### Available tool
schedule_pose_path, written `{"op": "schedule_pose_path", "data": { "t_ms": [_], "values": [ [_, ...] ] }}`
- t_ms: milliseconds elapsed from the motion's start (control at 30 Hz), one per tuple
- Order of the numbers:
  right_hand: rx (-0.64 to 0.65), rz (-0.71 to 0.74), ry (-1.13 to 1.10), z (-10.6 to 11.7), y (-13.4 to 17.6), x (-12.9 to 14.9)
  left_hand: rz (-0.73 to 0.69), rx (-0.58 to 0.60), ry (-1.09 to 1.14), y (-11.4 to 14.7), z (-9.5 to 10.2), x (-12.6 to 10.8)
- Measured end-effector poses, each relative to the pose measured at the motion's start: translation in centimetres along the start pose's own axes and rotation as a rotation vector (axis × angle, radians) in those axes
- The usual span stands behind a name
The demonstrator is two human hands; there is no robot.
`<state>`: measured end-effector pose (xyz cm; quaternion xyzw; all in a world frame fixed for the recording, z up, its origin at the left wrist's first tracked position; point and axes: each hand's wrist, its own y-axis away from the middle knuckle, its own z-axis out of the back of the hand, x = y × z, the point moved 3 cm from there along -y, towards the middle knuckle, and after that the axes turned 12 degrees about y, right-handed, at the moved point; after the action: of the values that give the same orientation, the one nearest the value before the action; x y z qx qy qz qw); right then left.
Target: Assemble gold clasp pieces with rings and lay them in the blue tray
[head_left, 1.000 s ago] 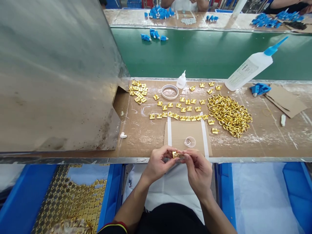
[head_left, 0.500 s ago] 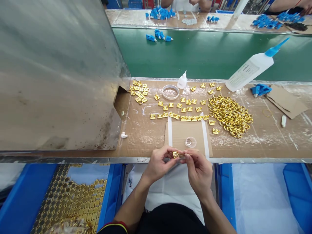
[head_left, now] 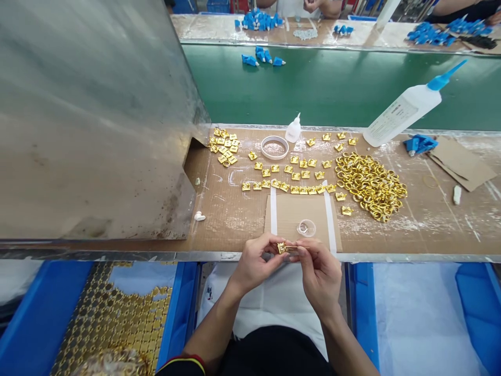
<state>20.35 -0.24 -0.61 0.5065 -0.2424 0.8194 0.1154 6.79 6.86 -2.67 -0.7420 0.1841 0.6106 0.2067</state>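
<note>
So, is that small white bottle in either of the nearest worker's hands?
No, the bottle stands near the far edge of the table, apart from the left hand, which pinches a gold piece, and the right hand.

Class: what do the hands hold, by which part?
The left hand pinches a gold piece by its edges; the right hand, a slim part by its end.

A tall grey sheet-metal housing point(head_left: 97, 115) stands on the left side of the brown cardboard-covered workbench point(head_left: 230, 219), whose far edge borders a glossy flat green belt point(head_left: 332, 83), a narrow second bench point(head_left: 219, 32) beyond.
</note>
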Motion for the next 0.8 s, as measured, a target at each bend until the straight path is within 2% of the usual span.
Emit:
{"op": "schedule_pose_path", "data": {
  "t_ms": [800],
  "values": [
    [0.015, 0.065, 0.037, 0.14, -0.33, 0.67, -0.029, -0.001, -0.05, 0.24, 0.09, 0.18]
  ]
}}
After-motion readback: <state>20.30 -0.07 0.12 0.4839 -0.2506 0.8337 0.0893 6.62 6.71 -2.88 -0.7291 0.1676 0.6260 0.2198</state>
